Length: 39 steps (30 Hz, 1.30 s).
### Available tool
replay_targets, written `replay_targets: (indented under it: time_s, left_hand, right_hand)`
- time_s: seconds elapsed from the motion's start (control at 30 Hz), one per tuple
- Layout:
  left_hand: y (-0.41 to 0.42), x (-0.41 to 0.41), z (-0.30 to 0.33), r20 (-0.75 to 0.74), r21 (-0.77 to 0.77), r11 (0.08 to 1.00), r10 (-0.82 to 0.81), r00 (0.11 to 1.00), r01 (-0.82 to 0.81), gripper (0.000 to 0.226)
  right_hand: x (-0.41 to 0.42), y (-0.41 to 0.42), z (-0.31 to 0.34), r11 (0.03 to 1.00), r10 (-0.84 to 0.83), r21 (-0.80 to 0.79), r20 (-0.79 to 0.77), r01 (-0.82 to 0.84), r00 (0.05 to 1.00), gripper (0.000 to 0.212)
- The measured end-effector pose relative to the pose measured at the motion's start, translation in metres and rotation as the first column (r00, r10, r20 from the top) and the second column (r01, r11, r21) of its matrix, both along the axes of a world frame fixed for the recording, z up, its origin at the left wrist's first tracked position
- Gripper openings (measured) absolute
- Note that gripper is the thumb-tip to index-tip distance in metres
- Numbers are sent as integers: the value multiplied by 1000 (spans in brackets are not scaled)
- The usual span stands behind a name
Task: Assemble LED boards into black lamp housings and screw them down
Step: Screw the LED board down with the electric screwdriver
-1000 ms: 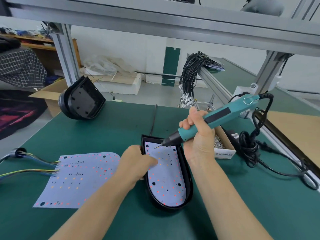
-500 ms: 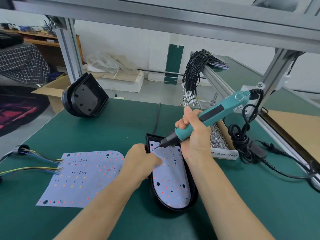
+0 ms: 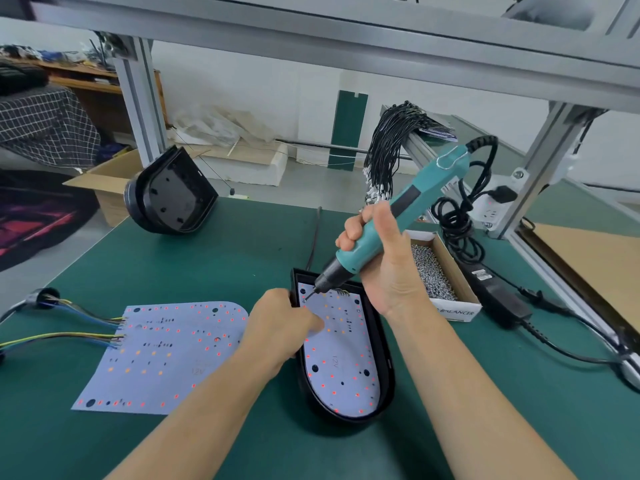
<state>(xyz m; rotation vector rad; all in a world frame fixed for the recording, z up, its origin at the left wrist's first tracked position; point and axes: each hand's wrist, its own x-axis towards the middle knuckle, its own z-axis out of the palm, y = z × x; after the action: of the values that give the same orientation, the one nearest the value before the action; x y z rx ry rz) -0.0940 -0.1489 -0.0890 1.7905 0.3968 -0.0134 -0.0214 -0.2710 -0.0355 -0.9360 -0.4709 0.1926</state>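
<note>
A black lamp housing (image 3: 384, 355) lies on the green mat in front of me with a white LED board (image 3: 341, 358) seated inside it. My left hand (image 3: 282, 323) grips the housing's left rim, fingers curled onto the board. My right hand (image 3: 379, 258) grips a teal electric screwdriver (image 3: 401, 209), tilted steeply, its bit touching the board's far left corner. A second LED board (image 3: 166, 355) with coloured wires lies flat to the left.
A stack of empty black housings (image 3: 171, 192) leans at the far left of the mat. A cardboard box of screws (image 3: 436, 271) sits right of my right hand. The screwdriver's black cable and power adapter (image 3: 495, 292) trail right. Aluminium frame posts (image 3: 138, 98) stand around.
The screwdriver has tipped more upright and its bit has come down onto the board's far left corner. My left hand has stayed on the housing's rim.
</note>
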Motion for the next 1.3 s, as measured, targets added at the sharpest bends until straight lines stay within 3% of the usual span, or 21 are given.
replay_targets:
  time_s: [0.07,0.13,0.3,0.37,0.47,0.53,0.63,0.7,0.73,0.77,0.83,0.87,0.93,1.03,1.1,1.23,1.3]
  left_hand:
    - [0,-1,0,-9,1,1000,4,1000,-4,22]
    - [0,-1,1,-12,6,1000,12,1000,-12,20]
    - [0,-2,3,-42,21,998,52,998,-51,15]
    - [0,-2,4,-55,-2,998,60,997,-60,23]
    - [-1,-3,6,-66,-37,996,74,995,-76,44]
    - [-2,-4,7,-76,-43,995,86,993,-90,39]
    - [-1,-7,8,-115,-32,997,70,991,-74,29]
    - [-1,-8,13,-120,-25,999,37,992,-40,40]
    - [2,-9,16,-99,64,997,40,994,-34,50]
    - [3,-8,19,-57,258,965,58,997,-42,58]
    - [0,-1,30,191,585,795,58,980,-162,60]
    - [-7,6,39,329,630,748,-15,944,-208,50]
    - [-30,27,56,381,673,731,-214,899,-111,25]
    - [-77,68,64,202,814,570,-460,865,113,17]
    - [-103,93,58,76,877,438,-529,845,195,16]
    - [-129,121,35,-127,968,125,-508,852,219,20]
    - [-135,127,32,-185,973,34,-478,858,229,25]
  right_hand:
    - [1,-3,-2,1000,3,-1,31,-3,1000,27]
    - [1,-4,-1,999,38,-14,68,-37,997,14]
    - [4,-8,6,965,234,-152,147,-212,961,18]
    - [4,-7,7,960,252,-166,151,-227,956,20]
    - [4,-8,10,984,165,57,88,-171,982,41]
    - [6,-18,14,969,75,238,-15,-70,997,51]
    - [8,-42,20,934,-25,354,-95,57,995,43]
    - [7,-62,23,915,-107,379,-104,139,989,38]
    - [6,-72,26,901,-151,392,-117,185,982,40]
    - [6,-84,29,881,-200,409,-132,237,971,44]
    - [5,-105,35,835,-289,441,-158,330,944,47]
    - [5,-114,37,812,-332,448,-175,375,927,45]
    - [3,-126,39,759,-411,451,-227,469,883,38]
    - [0,-134,37,702,-478,451,-275,551,834,34]
    - [-2,-137,34,681,-512,445,-280,582,812,34]
    - [-5,-143,30,665,-565,421,-255,617,784,31]
    - [-6,-148,29,674,-568,407,-248,617,785,28]
